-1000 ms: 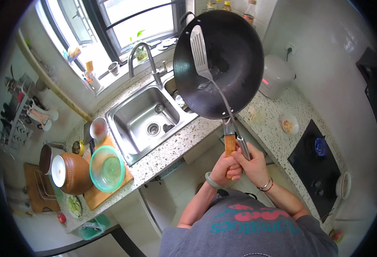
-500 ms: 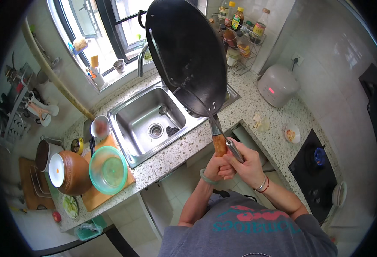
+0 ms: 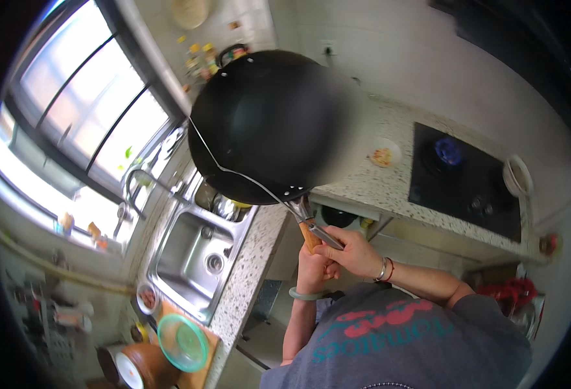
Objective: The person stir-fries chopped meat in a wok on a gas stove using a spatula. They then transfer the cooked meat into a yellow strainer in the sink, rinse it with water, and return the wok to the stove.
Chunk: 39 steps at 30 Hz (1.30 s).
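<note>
I hold a large black wok (image 3: 266, 123) up over the corner of the speckled counter (image 3: 246, 272), its underside facing me. My left hand (image 3: 311, 267) grips the wok's wooden handle (image 3: 309, 235) from below; a green bangle sits on that wrist. My right hand (image 3: 356, 253) is closed just beside it, around the metal shaft of a spatula (image 3: 246, 178) that lies along the wok's rim. A blurred patch hides the wok's right side.
A steel sink (image 3: 191, 256) with a faucet (image 3: 139, 185) lies left of the wok. A black hob (image 3: 467, 185) with a lit blue flame (image 3: 447, 150) is at the right, a small dish (image 3: 384, 155) beside it. A green bowl (image 3: 183, 342) and brown pot (image 3: 146, 364) sit lower left.
The wok has swung from above the sink rightward to the counter corner near the hob. Both hands have kept their grip, and my view has turned to the right.
</note>
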Each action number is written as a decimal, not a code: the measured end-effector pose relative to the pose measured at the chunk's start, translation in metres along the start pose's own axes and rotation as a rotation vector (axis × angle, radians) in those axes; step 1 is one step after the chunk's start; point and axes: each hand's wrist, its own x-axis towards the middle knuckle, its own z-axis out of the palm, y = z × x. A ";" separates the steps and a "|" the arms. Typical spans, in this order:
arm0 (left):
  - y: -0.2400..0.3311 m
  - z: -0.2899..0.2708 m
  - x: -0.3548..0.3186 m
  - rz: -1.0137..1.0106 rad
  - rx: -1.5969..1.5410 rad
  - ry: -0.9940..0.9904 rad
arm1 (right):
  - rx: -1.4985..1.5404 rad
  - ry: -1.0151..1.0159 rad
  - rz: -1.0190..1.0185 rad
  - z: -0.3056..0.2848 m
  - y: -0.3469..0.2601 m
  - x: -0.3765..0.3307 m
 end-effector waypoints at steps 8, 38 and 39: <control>-0.077 0.083 0.077 -0.407 0.162 -0.376 | -0.191 0.475 -0.073 -0.125 0.043 -0.055; -0.274 0.287 0.201 -0.648 0.190 -0.349 | 0.033 0.678 0.137 -0.404 0.111 -0.134; -0.273 0.289 0.201 -0.660 0.188 -0.325 | 0.032 0.675 0.156 -0.405 0.111 -0.134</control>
